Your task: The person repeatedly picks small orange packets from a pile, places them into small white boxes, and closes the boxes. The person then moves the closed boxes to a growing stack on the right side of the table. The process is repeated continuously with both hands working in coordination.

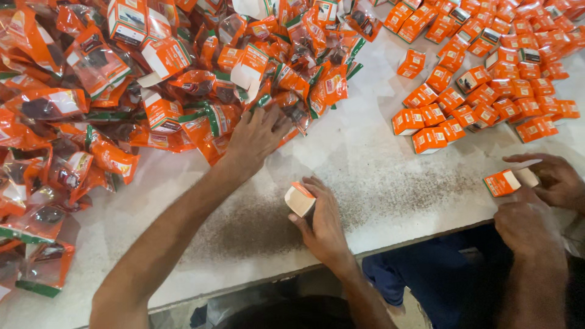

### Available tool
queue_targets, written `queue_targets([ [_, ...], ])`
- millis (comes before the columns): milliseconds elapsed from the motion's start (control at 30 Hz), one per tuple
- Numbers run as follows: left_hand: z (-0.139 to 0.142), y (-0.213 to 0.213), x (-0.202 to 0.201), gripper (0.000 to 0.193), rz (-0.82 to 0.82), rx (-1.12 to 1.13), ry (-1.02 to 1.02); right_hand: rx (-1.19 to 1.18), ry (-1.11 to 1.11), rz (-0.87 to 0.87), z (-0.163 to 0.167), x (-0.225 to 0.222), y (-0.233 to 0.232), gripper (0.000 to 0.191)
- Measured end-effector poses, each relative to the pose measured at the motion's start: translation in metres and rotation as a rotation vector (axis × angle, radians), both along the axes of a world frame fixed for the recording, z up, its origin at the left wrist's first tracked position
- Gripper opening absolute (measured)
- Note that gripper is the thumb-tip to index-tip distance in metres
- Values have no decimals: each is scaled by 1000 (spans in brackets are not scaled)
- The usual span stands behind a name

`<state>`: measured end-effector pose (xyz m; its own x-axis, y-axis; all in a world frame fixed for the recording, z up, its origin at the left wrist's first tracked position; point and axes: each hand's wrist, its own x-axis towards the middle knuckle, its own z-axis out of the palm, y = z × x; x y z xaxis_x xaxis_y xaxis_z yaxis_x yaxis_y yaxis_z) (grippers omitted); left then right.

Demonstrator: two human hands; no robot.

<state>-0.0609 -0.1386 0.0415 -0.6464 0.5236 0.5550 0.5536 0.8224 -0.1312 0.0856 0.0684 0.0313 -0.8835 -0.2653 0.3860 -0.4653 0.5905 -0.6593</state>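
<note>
My left hand [255, 137] reaches forward with its fingers spread, touching the edge of a big heap of orange plastic pouches [122, 85] at the upper left. Whether it grips a pouch cannot be made out. My right hand [323, 222] rests near the table's front edge and holds a small orange and white carton [300, 199], tilted, with its open white end facing left.
Several closed orange cartons [481, 91] lie at the upper right. A co-worker's two hands [536, 195] at the right edge hold another orange carton [503, 182]. The white tabletop [365, 164] is worn and speckled dark in front.
</note>
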Motion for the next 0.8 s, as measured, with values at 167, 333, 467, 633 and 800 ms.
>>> queue_targets([
  [167, -16, -11, -2, 65, -185, -5, -364, -23, -100, -57, 11, -2, 0, 69],
  [333, -22, -29, 35, 66, -265, 122, -565, -49, -213, -131, 20, -3, -1, 62],
  [467, -20, -28, 81, 51, -261, 657, -633, -85, -153, -109, 23, -5, -2, 61],
  [633, -15, -17, 137, 62, -497, 814, -624, -57, -73, -84, 18, -7, 0, 60],
  [800, -14, 0, 130, 32, -530, 406, -74, -3, -11, -96, 7, -6, 4, 53],
])
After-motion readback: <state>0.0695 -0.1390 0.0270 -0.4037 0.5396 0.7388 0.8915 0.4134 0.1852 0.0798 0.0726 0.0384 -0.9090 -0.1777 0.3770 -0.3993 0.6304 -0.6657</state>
